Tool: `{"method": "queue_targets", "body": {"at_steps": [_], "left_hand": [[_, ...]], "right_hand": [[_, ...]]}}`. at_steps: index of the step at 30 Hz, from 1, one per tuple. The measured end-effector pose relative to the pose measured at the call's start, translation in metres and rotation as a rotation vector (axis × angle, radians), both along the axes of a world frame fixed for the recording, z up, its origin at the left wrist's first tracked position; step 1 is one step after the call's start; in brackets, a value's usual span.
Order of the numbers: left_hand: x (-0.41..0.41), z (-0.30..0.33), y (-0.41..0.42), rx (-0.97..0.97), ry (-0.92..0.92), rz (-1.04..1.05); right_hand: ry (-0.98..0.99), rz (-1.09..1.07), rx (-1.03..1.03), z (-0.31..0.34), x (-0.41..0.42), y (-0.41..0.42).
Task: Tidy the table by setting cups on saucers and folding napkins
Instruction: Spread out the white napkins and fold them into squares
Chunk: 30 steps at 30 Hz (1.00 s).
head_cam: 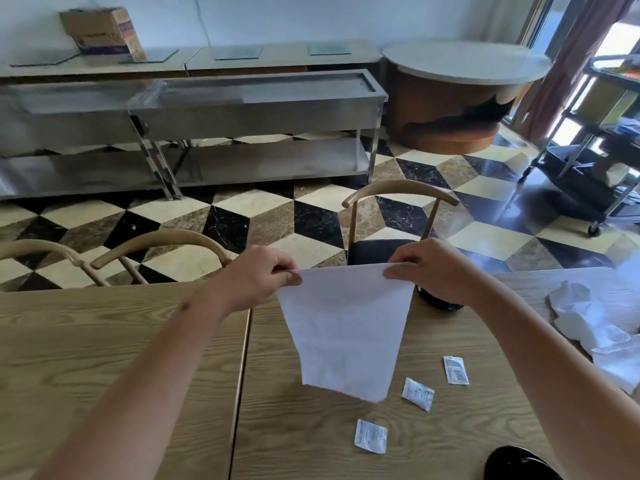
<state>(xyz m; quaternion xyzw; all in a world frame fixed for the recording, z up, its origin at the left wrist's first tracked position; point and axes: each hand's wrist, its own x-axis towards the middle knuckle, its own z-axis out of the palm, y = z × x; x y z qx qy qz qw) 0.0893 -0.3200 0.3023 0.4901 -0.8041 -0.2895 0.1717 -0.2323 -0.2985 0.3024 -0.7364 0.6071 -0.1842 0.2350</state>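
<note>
While hands pinch napkin (346, 327), sachets (417, 393), crumpled napkins (585, 317) nearby

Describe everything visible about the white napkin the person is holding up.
The white napkin is a thin, plain sheet, paper or light cloth by its look, faintly creased. It hangs vertically above the wooden table, its top edge pulled taut between the left hand and right hand, which pinch its upper corners. It appears to narrow downward; its lower edge slants, ending in a corner at the lower right. It seems to touch only the hands.
</note>
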Motion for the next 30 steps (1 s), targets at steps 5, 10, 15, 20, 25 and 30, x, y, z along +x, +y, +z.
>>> {"method": "queue_targets", "body": {"at_steps": [5,10,15,20,25,30], "left_hand": [[-0.006,-0.015,-0.026,-0.056,-0.061,0.091],[-0.017,-0.018,-0.061,-0.137,-0.017,0.215],[-0.018,0.001,-0.082,-0.291,-0.008,0.239],[-0.014,0.007,-0.061,-0.375,0.007,0.226],[-0.009,-0.025,0.005,-0.365,-0.033,0.151],[0.000,-0.095,0.086,-0.192,-0.065,0.144]], "right_hand": [[0.058,-0.060,-0.020,-0.020,-0.002,-0.037],[0.021,-0.114,-0.152,-0.020,-0.001,-0.076],[0.007,-0.139,-0.291,-0.003,-0.001,-0.092],[-0.089,-0.128,-0.297,0.000,0.005,-0.064],[-0.124,-0.153,-0.206,-0.039,0.010,0.008],[-0.080,-0.171,-0.040,-0.098,0.015,0.093]]}}
